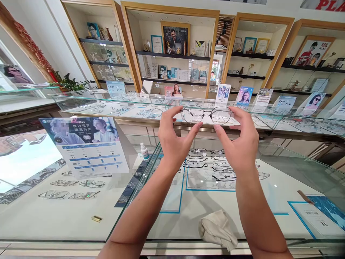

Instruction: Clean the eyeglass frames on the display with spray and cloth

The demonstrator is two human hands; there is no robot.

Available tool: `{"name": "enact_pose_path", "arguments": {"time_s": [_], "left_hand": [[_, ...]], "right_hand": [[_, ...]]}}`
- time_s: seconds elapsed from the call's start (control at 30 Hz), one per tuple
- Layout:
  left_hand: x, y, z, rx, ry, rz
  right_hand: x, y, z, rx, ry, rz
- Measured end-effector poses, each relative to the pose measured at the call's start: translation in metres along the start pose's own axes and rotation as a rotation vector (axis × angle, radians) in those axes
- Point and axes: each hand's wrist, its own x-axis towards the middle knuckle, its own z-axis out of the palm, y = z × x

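Note:
I hold a pair of thin dark-rimmed glasses (207, 114) up at chest height, lenses facing away, above a glass display counter (291, 187). My left hand (174, 138) pinches the left lens rim between thumb and fingers. My right hand (239, 142) pinches the right rim the same way. Below the hands, several more frames (212, 165) lie in rows inside the counter. A crumpled beige cloth (217, 230) lies on the glass near my right forearm.
A standing printed sign (88, 147) is on the counter at left, with a small white bottle (145, 151) behind it. A second glass counter (113, 106) with leaflets runs across the back. Wooden wall shelves (172, 55) hold pictures and trophies.

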Motion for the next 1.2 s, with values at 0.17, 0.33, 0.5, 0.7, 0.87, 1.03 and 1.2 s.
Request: {"name": "enact_pose_path", "arguments": {"time_s": [0.17, 0.33, 0.5, 0.7, 0.87, 1.03, 1.2], "left_hand": [[0.0, -0.001, 0.0, 0.026, 0.036, 0.062], [-0.001, -0.005, 0.002, -0.012, 0.031, 0.083], [-0.002, -0.007, 0.005, -0.051, 0.027, 0.057], [-0.004, -0.009, 0.008, -0.127, -0.009, -0.012], [-0.007, -0.012, 0.012, -0.18, -0.031, -0.084], [-0.008, -0.011, 0.012, -0.209, -0.054, -0.155], [-0.007, -0.006, 0.009, -0.201, -0.049, -0.167]], "right_hand": [[-0.001, 0.002, 0.001, 0.051, -0.025, 0.037], [-0.001, 0.001, 0.0, 0.039, -0.019, 0.032], [0.0, -0.002, -0.002, 0.014, 0.001, 0.0], [0.001, -0.003, -0.004, -0.03, 0.031, -0.059], [0.0, -0.006, -0.005, -0.014, 0.032, -0.062], [0.0, -0.001, -0.007, 0.094, 0.014, 0.006], [0.001, 0.009, -0.01, 0.211, 0.061, 0.132]]}}
